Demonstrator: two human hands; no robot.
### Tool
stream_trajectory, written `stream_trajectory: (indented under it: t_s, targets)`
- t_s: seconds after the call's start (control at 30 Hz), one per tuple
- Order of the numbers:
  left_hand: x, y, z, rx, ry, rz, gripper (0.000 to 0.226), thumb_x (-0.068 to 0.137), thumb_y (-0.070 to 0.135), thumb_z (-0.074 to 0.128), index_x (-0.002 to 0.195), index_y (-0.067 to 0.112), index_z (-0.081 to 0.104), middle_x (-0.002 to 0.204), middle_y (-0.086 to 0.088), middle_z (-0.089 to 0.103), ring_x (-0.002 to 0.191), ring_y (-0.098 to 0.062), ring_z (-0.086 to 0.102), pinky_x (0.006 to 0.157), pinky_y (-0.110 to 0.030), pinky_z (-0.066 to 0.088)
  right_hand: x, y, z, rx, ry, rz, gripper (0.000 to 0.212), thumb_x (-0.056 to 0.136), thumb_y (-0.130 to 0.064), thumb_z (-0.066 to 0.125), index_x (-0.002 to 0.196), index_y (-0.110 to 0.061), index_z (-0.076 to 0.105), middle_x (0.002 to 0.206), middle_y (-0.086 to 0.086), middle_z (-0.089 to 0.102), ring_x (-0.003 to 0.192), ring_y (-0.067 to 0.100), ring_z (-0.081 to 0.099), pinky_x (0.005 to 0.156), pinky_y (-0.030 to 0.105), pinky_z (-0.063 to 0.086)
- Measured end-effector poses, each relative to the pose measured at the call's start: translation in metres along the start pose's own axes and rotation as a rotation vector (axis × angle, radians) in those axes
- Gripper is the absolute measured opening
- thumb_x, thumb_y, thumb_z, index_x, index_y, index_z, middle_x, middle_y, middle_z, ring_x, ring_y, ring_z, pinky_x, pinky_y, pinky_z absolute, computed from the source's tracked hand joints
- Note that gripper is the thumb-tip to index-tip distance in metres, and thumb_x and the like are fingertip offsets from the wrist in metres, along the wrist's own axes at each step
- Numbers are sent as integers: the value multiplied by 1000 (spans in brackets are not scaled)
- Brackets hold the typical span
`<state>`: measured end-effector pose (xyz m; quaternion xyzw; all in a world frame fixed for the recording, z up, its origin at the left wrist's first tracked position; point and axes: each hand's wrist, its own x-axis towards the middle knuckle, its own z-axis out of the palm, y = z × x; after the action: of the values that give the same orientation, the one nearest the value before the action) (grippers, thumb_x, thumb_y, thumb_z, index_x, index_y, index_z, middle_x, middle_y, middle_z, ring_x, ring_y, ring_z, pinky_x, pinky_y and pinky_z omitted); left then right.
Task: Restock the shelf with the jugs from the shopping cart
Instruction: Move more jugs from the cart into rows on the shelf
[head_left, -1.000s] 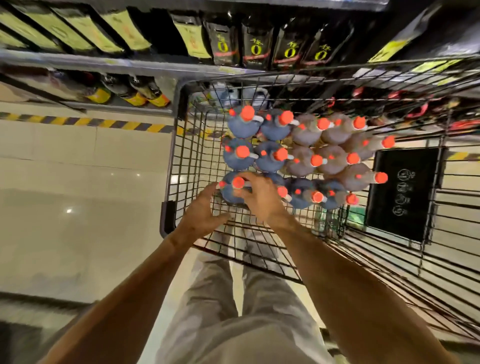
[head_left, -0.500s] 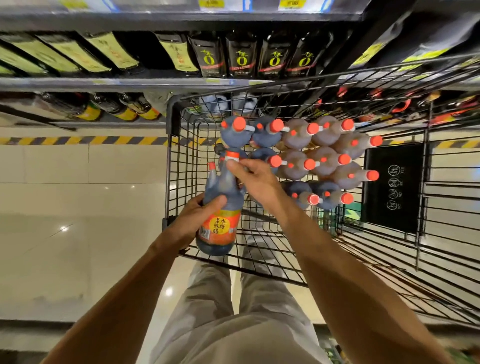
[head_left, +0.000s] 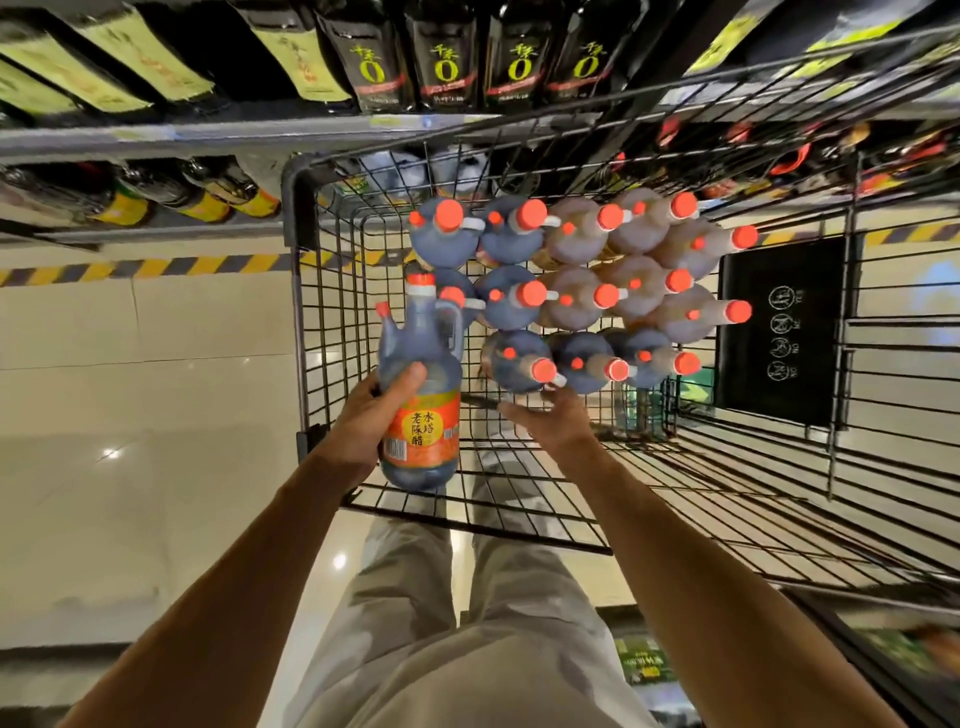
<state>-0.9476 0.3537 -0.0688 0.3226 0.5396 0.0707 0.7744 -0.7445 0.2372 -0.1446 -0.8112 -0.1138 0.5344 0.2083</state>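
My left hand (head_left: 371, 415) grips a dark jug (head_left: 422, 395) with an orange cap and an orange label, holding it upright over the near left corner of the wire shopping cart (head_left: 296, 270). Several more orange-capped jugs (head_left: 576, 291), some dark and some amber, stand packed in the cart. My right hand (head_left: 550, 421) reaches with loose fingers to the base of the nearest dark jug (head_left: 519, 361) in the cart; it holds nothing. The shelf (head_left: 208, 132) ahead carries dark bottles with yellow labels.
A black sign panel (head_left: 779, 332) hangs on the cart's right side. The lower shelf (head_left: 156, 228) holds dark bottles on the left. A yellow-and-black hazard stripe (head_left: 145, 267) runs along the tiled floor. My legs in light trousers (head_left: 415, 597) stand behind the cart.
The jug came up out of the cart and my right hand let go of its neck. My left hand now holds it alone, while my right hand dropped towards another jug.
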Motion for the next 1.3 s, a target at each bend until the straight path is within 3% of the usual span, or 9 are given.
stream_trajectory:
  t_s: [0.1, 0.27, 0.37, 0.47, 0.6, 0.83, 1.07, 1.23, 1.3]
  targets:
    - [3, -4, -2, -13, 11, -3, 82, 64, 69, 78, 125, 16, 63, 112, -13, 73, 100, -31, 72, 79, -37, 59, 1, -6, 15, 147, 94, 14, 71, 68, -15, 93, 129, -8, 59, 121, 8, 72, 106, 19, 69, 95, 35, 57]
    - [5, -6, -6, -29, -11, 12, 56, 81, 58, 70, 122, 21, 64, 113, -11, 72, 102, -29, 71, 82, -38, 59, 12, -11, 35, 282, 135, -124, 71, 69, 20, 81, 131, 10, 49, 123, 22, 66, 80, -7, 70, 66, 12, 55]
    - [5, -7, -7, -46, -11, 6, 35, 91, 42, 58, 118, 21, 65, 108, -7, 74, 99, -26, 72, 79, -35, 58, 25, -5, 40, 318, 159, -134, 80, 60, 9, 91, 129, 1, 52, 112, 6, 69, 87, -7, 68, 79, 13, 54]
    - [4, -9, -9, -60, -11, -3, 34, 93, 37, 53, 120, 19, 64, 109, -8, 74, 99, -26, 71, 79, -35, 59, 32, -1, 41, 288, 147, -168, 86, 53, -5, 97, 127, -9, 53, 110, 1, 71, 101, 10, 70, 95, 36, 57]
    - [2, -6, -9, -59, 9, 0, 36, 92, 39, 54, 119, 17, 64, 107, -11, 74, 95, -28, 72, 77, -35, 59, 28, -6, 33, 199, 111, -212, 84, 55, -19, 101, 125, -10, 55, 109, -6, 69, 94, -2, 67, 84, 19, 55]
    - [-29, 18, -8, -75, 59, -2, 76, 73, 66, 71, 128, 15, 60, 112, -15, 73, 102, -34, 71, 81, -40, 60, -22, -27, 16, 253, -97, -265, 72, 64, -19, 98, 123, -1, 62, 117, 14, 74, 110, 26, 71, 98, 52, 56]
    - [-87, 74, -13, -78, -7, 41, 110, 43, 74, 86, 130, 11, 61, 118, -21, 70, 107, -39, 69, 86, -46, 59, -102, -98, -9, 471, -203, -318, 53, 83, -10, 81, 130, -17, 58, 112, -3, 77, 98, 14, 75, 76, 32, 60]
    - [-125, 128, -23, -25, -23, 166, 94, 55, 64, 85, 128, 11, 60, 115, -18, 72, 104, -37, 70, 89, -50, 57, -151, -170, -27, 503, -180, -431, 80, 68, -49, 92, 134, -19, 58, 124, 8, 73, 110, 27, 72, 91, 48, 59]
    - [-135, 149, -27, -19, -13, 226, 70, 72, 46, 72, 130, 10, 57, 113, -17, 73, 101, -35, 72, 87, -48, 58, -169, -196, -34, 531, -145, -492, 71, 71, -43, 91, 130, -18, 60, 119, 9, 74, 108, 32, 72, 91, 50, 59]
